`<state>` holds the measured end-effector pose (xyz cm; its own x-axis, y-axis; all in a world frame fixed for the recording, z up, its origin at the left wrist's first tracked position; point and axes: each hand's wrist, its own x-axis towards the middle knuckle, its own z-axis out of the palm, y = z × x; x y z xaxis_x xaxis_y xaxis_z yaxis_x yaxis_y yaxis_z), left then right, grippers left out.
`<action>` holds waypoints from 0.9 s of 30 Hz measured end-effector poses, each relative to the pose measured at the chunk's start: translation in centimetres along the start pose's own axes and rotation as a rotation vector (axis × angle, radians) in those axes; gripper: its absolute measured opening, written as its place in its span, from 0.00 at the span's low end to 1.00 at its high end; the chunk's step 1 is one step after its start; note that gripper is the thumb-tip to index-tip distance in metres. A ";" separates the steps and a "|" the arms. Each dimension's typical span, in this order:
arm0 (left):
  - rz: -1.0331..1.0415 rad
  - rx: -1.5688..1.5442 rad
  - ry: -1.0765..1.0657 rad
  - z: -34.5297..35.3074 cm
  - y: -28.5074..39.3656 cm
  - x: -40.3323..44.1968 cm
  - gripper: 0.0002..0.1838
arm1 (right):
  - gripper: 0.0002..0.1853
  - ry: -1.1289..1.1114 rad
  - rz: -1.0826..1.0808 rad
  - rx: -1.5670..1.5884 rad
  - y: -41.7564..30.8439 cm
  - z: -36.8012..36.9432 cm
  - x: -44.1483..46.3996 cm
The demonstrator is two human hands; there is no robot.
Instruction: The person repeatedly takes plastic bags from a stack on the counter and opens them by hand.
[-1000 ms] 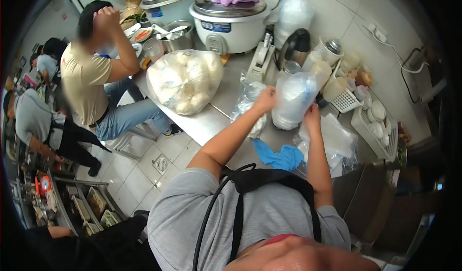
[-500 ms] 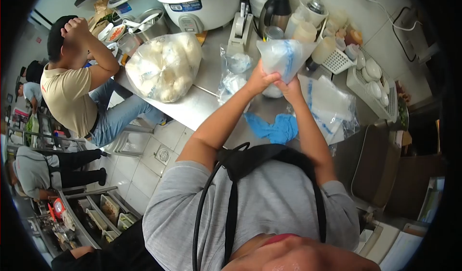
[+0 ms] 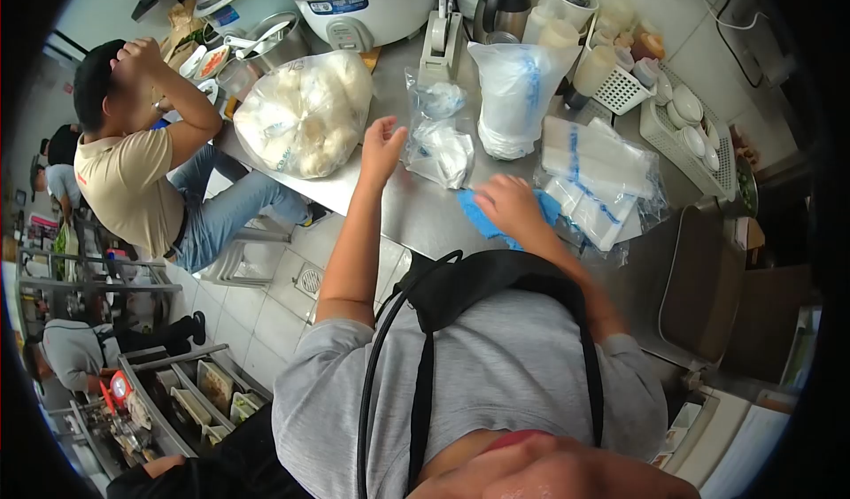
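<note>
My left hand (image 3: 383, 151) is raised over the table's front edge, between the large clear bag of pale round lumps (image 3: 305, 114) and a small clear plastic packet (image 3: 440, 145). Its fingers are loosely bent and apart, with nothing in them. My right hand (image 3: 509, 203) is over the blue cloth (image 3: 478, 216), fingers spread. Whether it touches the cloth I cannot tell. Beyond it a white plastic bag with blue print (image 3: 512, 100) stands upright, its mouth flared wide, untouched by either hand. Flat clear bags with blue print (image 3: 589, 176) lie to the right.
A rice cooker (image 3: 354, 12), a tape dispenser (image 3: 440, 43) and a thermos jug (image 3: 502, 7) line the back. Bottles and a white basket (image 3: 624, 87) stand right, beside a rack of bowls (image 3: 686, 145). A person in a beige shirt (image 3: 124, 176) sits at the left.
Both hands have let go of the printed bag, which now stands on the table. My left hand has moved left, and my right hand has come down toward me, over the blue cloth.
</note>
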<state>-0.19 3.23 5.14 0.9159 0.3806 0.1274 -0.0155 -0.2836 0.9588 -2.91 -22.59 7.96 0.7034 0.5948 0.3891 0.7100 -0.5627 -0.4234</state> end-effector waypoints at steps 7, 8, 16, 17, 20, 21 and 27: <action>0.075 0.084 0.011 0.3 -1.1 -2.1 0.18 | 0.07 -0.192 0.148 -0.235 -2.0 5.7 7.0; 0.080 0.028 0.031 0.2 -1.4 -2.4 0.19 | 0.06 -0.237 0.163 -0.293 -1.6 6.6 7.3; 0.189 0.175 -0.045 0.8 0.4 -4.5 0.21 | 0.07 -0.100 0.274 -0.066 -0.3 6.9 6.8; 0.281 0.237 -0.065 1.0 1.1 -4.8 0.22 | 0.07 -0.097 0.304 -0.006 -0.5 6.2 6.7; 0.430 0.415 -0.117 2.3 2.5 -5.7 0.25 | 0.08 -0.152 0.379 0.274 -0.5 5.2 6.5; 0.458 0.474 -0.132 2.6 2.7 -5.9 0.26 | 0.08 -0.182 0.400 0.385 -0.4 5.0 6.5; 0.418 0.549 -0.109 3.4 2.1 -5.8 0.17 | 0.06 -0.053 0.202 0.504 0.3 5.8 5.4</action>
<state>-4.21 -2.60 5.50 0.9128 0.0605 0.4038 -0.1967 -0.8015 0.5647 0.90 -16.19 5.18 0.8126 0.5387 0.2227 0.4478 -0.3322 -0.8301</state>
